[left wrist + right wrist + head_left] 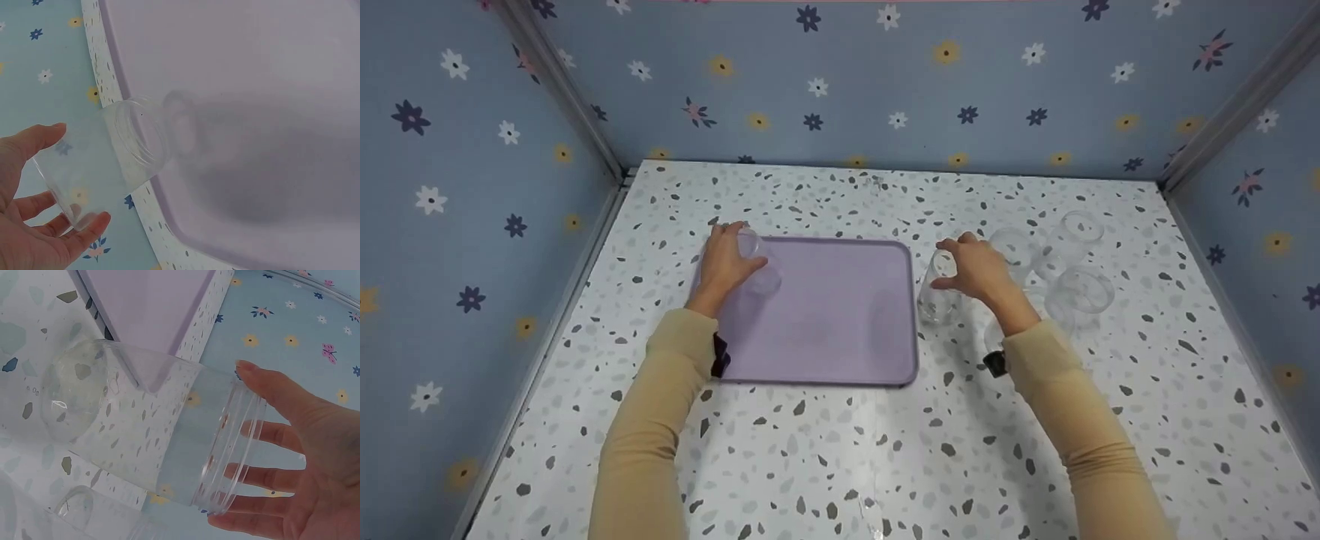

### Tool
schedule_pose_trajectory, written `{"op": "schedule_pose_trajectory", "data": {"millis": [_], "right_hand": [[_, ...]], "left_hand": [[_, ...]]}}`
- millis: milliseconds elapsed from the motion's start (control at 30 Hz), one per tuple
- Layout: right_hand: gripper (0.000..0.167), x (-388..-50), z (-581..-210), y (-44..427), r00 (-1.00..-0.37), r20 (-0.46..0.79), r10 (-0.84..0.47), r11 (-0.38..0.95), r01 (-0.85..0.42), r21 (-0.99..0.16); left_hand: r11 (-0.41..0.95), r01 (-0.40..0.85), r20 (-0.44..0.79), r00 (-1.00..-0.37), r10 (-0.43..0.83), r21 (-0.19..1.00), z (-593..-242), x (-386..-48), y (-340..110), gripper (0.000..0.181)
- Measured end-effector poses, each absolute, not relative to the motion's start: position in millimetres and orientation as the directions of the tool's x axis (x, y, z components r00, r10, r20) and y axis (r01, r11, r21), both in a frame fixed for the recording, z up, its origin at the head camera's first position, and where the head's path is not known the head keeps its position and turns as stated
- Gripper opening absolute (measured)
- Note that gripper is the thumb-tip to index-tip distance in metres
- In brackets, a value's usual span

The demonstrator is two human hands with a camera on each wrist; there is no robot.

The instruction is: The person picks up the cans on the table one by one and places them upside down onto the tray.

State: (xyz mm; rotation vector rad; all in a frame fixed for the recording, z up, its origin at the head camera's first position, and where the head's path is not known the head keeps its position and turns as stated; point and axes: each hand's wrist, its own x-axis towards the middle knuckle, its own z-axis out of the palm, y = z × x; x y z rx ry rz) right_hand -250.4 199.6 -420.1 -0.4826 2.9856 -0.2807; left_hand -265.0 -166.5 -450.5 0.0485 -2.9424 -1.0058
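My left hand (727,262) holds a clear plastic jar (90,163) over the left part of a lilac tray (825,315). The thumb and fingers lie round its plain end, while its ridged, threaded rim faces down toward the tray. Just off the tray's right edge, my right hand (979,266) has thumb and fingers about the ridged rim of another clear jar (146,416). That jar's rim points up and its rounded base down at the speckled table. Whether either jar touches the surface below, I cannot tell.
Several more clear jars (1084,289) stand close together on the speckled table (825,457), right of and partly behind my right hand. One clear jar (79,506) shows low in the right wrist view. Flower-patterned walls (885,90) enclose the table's back and sides.
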Motion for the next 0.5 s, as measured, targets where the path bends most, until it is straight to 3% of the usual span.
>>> {"op": "schedule_pose_trajectory", "data": {"millis": [500], "right_hand": [[0.067, -250, -421, 199, -0.949, -0.048, -0.312, 0.936, -0.298, -0.188]], "left_hand": [[0.821, -0.139, -0.051, -0.990, -0.134, 0.554, -451, -287, -185, 0.071]]}}
